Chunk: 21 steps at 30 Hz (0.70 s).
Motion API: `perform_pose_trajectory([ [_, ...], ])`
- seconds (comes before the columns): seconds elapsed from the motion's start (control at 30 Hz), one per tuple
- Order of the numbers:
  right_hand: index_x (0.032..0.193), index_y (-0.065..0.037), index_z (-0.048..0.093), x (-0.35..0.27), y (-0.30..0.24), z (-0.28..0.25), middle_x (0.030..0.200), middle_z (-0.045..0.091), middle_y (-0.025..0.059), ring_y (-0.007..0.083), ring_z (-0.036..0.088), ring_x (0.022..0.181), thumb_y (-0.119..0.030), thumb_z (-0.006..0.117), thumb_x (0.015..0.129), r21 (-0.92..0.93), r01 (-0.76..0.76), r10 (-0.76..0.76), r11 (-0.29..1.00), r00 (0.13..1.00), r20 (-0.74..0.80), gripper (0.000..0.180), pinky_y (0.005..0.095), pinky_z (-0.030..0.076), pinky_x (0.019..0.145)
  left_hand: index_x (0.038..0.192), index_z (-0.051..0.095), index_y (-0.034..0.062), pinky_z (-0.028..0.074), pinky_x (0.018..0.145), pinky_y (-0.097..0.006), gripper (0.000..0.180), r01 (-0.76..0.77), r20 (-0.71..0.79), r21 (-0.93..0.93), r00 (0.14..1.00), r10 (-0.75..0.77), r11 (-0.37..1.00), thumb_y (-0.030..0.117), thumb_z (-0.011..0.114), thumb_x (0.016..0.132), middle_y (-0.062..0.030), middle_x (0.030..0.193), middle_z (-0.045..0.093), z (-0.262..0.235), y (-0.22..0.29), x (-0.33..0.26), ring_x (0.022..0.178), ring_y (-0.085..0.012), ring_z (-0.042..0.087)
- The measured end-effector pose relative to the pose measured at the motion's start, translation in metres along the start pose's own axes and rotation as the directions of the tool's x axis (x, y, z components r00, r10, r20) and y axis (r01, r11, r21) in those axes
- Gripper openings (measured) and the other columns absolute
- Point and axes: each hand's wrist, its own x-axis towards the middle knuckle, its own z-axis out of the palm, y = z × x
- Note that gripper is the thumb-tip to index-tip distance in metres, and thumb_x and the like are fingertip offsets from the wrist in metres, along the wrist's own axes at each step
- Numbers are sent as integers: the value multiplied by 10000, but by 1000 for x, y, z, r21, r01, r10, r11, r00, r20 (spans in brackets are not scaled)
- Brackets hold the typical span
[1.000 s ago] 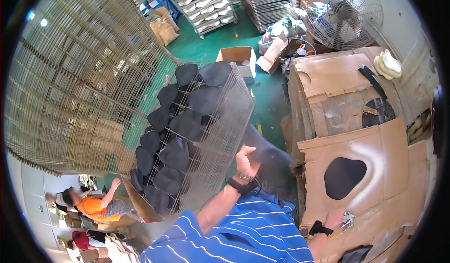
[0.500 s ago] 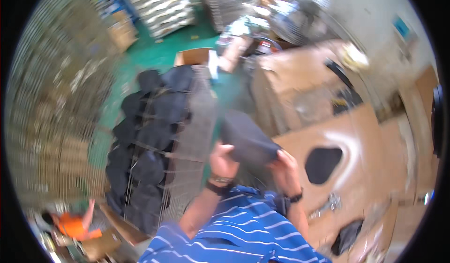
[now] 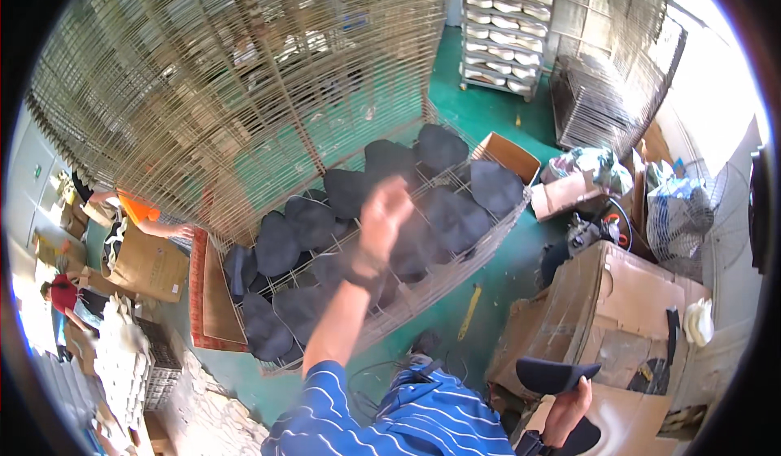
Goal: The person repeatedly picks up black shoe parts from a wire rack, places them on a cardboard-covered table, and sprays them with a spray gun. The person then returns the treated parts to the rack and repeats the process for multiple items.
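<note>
My right hand (image 3: 567,414), at the lower right, pinches the edge of a black rounded cap-like piece (image 3: 553,373), holding it above the cardboard. My left hand (image 3: 384,216) reaches out over a wire rack (image 3: 455,281). Motion smears its fingers, so I cannot make out whether it grips anything. Rows of similar black rounded pieces (image 3: 277,243) lie on the rack's wires, several directly around and beneath my left hand. Another flat black piece (image 3: 582,438) rests on the cardboard beside my right hand, which partly covers it.
Wire racks (image 3: 244,74) tower at the upper left. Large cardboard boxes (image 3: 630,293) stand at the right. A shelf cart (image 3: 500,33) of white shaped pieces is at the back. Two people work at the left, one in an orange top (image 3: 140,209). A wire fan guard (image 3: 691,212) stands at right.
My view has swung left toward the rack. My left hand has let go of the black piece and moved out over the rack; my right hand keeps hold of it, now at the lower right.
</note>
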Motion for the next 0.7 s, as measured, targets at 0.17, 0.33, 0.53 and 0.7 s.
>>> perform_pose_trajectory([
  [0.17, 1057, -39, 620, 8, 11, -7, 1024, 678, 63, 171, 646, 970, -200, 607, 956, -53, 3, -7, 999, 997, -83, 191, 326, 500, 908, 1215, 627, 33, 499, 931, -332, 360, -416, -130, 696, 729, 673, 585, 57, 668, 859, -73, 1180, 655, -79, 113, 159, 1060, -180, 624],
  [0.33, 1032, -11, 649, 6, 9, 26, 994, 685, 79, 181, 647, 907, -203, 626, 959, -41, -120, 111, 992, 976, -188, 207, 327, 508, 845, 1220, 606, 66, 422, 1042, -452, 441, -230, 54, 970, 503, 862, 73, 70, 658, 783, -145, 1254, 608, -125, 204, 234, 1191, -347, 534],
  [0.53, 984, -56, 616, 32, 49, 13, 969, 650, 35, 144, 629, 924, -185, 630, 928, -56, -14, 7, 998, 993, -121, 141, 301, 488, 904, 1254, 588, 101, 427, 1029, -493, 509, 110, 132, 970, 518, 845, -219, 118, 671, 752, -156, 1246, 604, -172, 220, 281, 1196, -351, 538],
  [0.7, 1080, -11, 682, 32, 36, 9, 1006, 697, 87, 186, 655, 919, -218, 652, 951, -148, -203, 178, 968, 969, -170, 245, 313, 519, 832, 1258, 596, 133, 474, 930, -498, 498, 208, 43, 962, 523, 851, -177, 144, 662, 765, -150, 1193, 597, -159, 222, 273, 1124, -352, 561],
])
